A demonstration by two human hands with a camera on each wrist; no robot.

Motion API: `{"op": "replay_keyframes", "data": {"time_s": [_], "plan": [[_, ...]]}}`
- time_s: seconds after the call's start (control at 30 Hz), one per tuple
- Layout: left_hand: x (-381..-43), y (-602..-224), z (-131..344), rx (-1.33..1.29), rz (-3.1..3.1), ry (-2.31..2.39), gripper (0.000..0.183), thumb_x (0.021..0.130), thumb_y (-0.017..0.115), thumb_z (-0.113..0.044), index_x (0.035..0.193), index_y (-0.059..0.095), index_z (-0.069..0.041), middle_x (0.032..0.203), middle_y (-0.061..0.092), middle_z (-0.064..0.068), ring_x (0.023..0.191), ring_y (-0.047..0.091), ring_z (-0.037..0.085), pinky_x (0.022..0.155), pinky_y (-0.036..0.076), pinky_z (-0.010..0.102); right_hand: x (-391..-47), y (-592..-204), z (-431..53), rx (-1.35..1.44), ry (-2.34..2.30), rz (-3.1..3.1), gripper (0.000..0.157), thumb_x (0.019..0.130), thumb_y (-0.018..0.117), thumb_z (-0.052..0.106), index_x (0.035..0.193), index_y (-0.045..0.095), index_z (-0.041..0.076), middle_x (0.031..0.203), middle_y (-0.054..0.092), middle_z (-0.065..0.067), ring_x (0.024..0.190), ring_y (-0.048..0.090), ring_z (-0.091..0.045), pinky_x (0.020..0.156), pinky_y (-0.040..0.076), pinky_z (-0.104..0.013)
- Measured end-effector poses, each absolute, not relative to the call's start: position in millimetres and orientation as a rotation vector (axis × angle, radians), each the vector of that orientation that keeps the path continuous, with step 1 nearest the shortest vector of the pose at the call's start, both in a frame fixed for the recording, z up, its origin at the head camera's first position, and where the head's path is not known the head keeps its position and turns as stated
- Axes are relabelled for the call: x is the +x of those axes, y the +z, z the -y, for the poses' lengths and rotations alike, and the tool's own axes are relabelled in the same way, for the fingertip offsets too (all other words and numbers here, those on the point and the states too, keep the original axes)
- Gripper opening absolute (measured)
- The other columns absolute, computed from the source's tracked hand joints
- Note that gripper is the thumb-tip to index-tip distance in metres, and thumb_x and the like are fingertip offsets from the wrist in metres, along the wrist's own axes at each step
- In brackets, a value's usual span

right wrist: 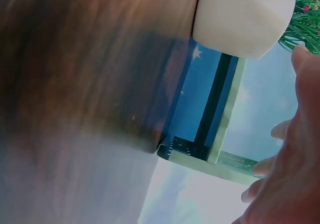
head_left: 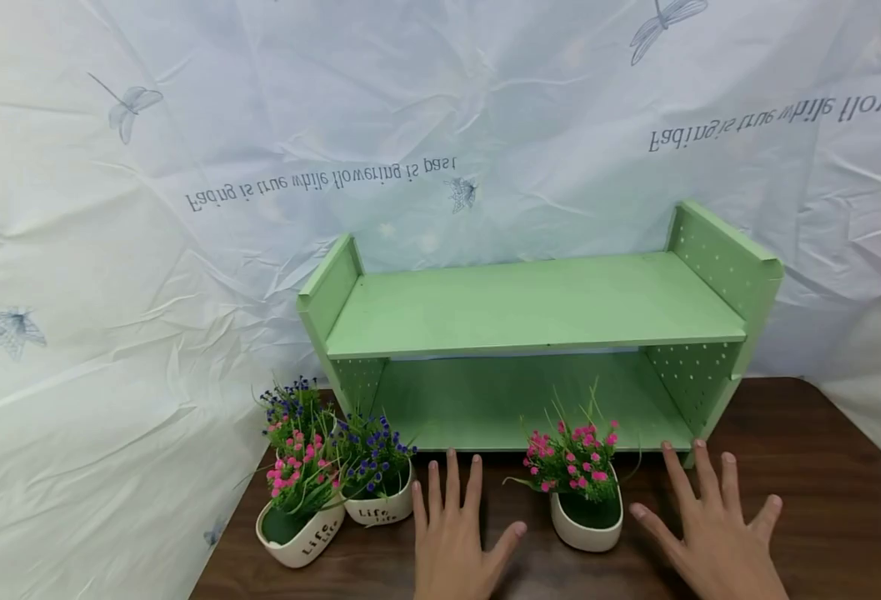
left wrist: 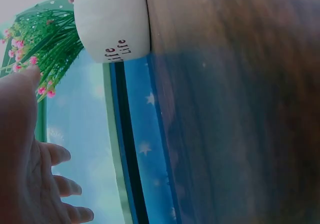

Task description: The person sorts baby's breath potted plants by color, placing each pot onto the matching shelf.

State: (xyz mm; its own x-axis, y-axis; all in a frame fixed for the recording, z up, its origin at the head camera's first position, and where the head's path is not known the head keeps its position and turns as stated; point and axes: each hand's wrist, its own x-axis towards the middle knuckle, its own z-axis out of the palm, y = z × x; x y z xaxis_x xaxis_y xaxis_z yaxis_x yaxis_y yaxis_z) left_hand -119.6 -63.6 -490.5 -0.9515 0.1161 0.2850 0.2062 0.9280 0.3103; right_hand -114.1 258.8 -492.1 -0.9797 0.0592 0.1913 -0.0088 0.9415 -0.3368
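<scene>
In the head view my left hand (head_left: 455, 537) is spread with straight fingers, between two groups of potted flowers. My right hand (head_left: 713, 533) also spreads its fingers, to the right of a white pot with pink flowers (head_left: 588, 529). That pot stands in front of the green shelf (head_left: 538, 308), between my hands, and neither hand grips it. Left of my left hand are a white pot with blue flowers (head_left: 380, 507) and another with pink flowers (head_left: 301, 533), both lettered "Life". A purple-flowered plant (head_left: 290, 404) shows partly hidden behind them.
The two-tier green shelf has perforated side panels (head_left: 710, 383) and stands at the back of the dark wooden table (head_left: 815, 467). A pale printed cloth (head_left: 440, 108) hangs behind it and along the left side. The table's right edge curves at the back corner.
</scene>
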Motion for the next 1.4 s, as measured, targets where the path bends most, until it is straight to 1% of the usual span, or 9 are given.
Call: {"op": "replay_keyframes", "data": {"time_s": [0.17, 0.37, 0.67, 0.77, 0.9, 1.0, 1.17, 1.3, 1.4], "plan": [[-116, -490, 66, -0.226, 2.818, -0.541, 0.085, 0.099, 0.054, -0.073, 0.165, 0.040, -0.021, 0.172, 0.028, 0.018, 0.156, 0.029, 0.046, 0.122, 0.019, 0.069, -113, -484, -259, -0.031, 0.565, 2.765, 0.091, 0.106, 0.058, 0.055, 0.170, 0.012, 0.010, 0.168, 0.008, -0.037, 0.153, -0.003, -0.062, 0.097, -0.002, -0.095], [-111, -488, 68, -0.227, 2.814, -0.628, 0.079, 0.103, 0.053, -0.067, 0.163, 0.044, -0.016, 0.168, 0.036, 0.020, 0.152, 0.036, 0.047, 0.120, 0.024, 0.069, -112, -462, -257, 0.064, 0.636, 2.382, 0.072, 0.102, 0.072, 0.033, 0.156, 0.042, -0.004, 0.147, 0.043, -0.040, 0.135, 0.037, -0.065, 0.101, 0.024, -0.086], [-106, -486, 70, -0.209, 2.842, -0.791, 0.078, 0.104, 0.051, -0.065, 0.160, 0.047, -0.010, 0.163, 0.043, 0.022, 0.148, 0.042, 0.048, 0.119, 0.028, 0.069, -118, -417, -271, 0.030, 0.816, 2.157, 0.066, 0.103, 0.070, 0.019, 0.158, 0.040, -0.003, 0.149, 0.040, -0.039, 0.135, 0.038, -0.058, 0.115, 0.028, -0.072], [-104, -486, 70, -0.204, 2.841, -0.841, 0.077, 0.104, 0.053, -0.064, 0.158, 0.049, -0.008, 0.161, 0.045, 0.023, 0.146, 0.044, 0.048, 0.118, 0.029, 0.070, -126, -402, -277, 0.009, 0.840, 2.110, 0.066, 0.101, 0.072, 0.013, 0.157, 0.041, -0.003, 0.144, 0.044, -0.037, 0.128, 0.045, -0.047, 0.122, 0.033, -0.039], [-103, -487, 70, -0.199, 2.837, -0.898, 0.077, 0.103, 0.055, -0.064, 0.155, 0.053, -0.007, 0.157, 0.050, 0.024, 0.144, 0.047, 0.049, 0.116, 0.032, 0.070, -138, -384, -284, -0.025, 0.884, 2.043, 0.067, 0.097, 0.075, 0.005, 0.156, 0.045, -0.001, 0.138, 0.050, -0.032, 0.117, 0.047, -0.002, 0.098, 0.029, -0.001], [-103, -488, 70, -0.192, 2.842, -0.944, 0.077, 0.102, 0.057, -0.064, 0.153, 0.055, -0.006, 0.154, 0.054, 0.023, 0.141, 0.050, 0.047, 0.115, 0.034, 0.069, -145, -371, -291, -0.048, 0.939, 2.033, 0.065, 0.098, 0.074, 0.006, 0.157, 0.046, 0.005, 0.143, 0.053, -0.027, 0.114, 0.041, 0.018, 0.094, 0.034, 0.002], [-101, -488, 70, -0.190, 2.854, -1.016, 0.075, 0.102, 0.059, -0.063, 0.150, 0.058, -0.005, 0.149, 0.059, 0.022, 0.136, 0.056, 0.044, 0.112, 0.039, 0.068, -158, -350, -297, -0.049, 1.041, 2.023, 0.063, 0.101, 0.070, 0.007, 0.159, 0.045, 0.013, 0.145, 0.056, -0.013, 0.110, 0.052, 0.017, 0.089, 0.041, 0.001], [-101, -488, 71, -0.202, 2.859, -1.060, 0.074, 0.101, 0.061, -0.061, 0.149, 0.059, -0.004, 0.145, 0.062, 0.024, 0.133, 0.059, 0.045, 0.108, 0.043, 0.068, -170, -338, -301, -0.070, 1.017, 2.001, 0.057, 0.101, 0.070, 0.009, 0.155, 0.050, 0.008, 0.129, 0.054, 0.015, 0.100, 0.052, 0.018, 0.084, 0.041, 0.001], [-101, -488, 71, -0.203, 2.866, -1.090, 0.073, 0.101, 0.062, -0.061, 0.147, 0.060, -0.004, 0.143, 0.063, 0.025, 0.130, 0.061, 0.046, 0.105, 0.045, 0.069, -179, -330, -305, -0.086, 0.982, 2.009, 0.055, 0.101, 0.071, 0.012, 0.152, 0.053, 0.004, 0.124, 0.052, 0.018, 0.097, 0.049, 0.019, 0.081, 0.040, 0.002]]}}
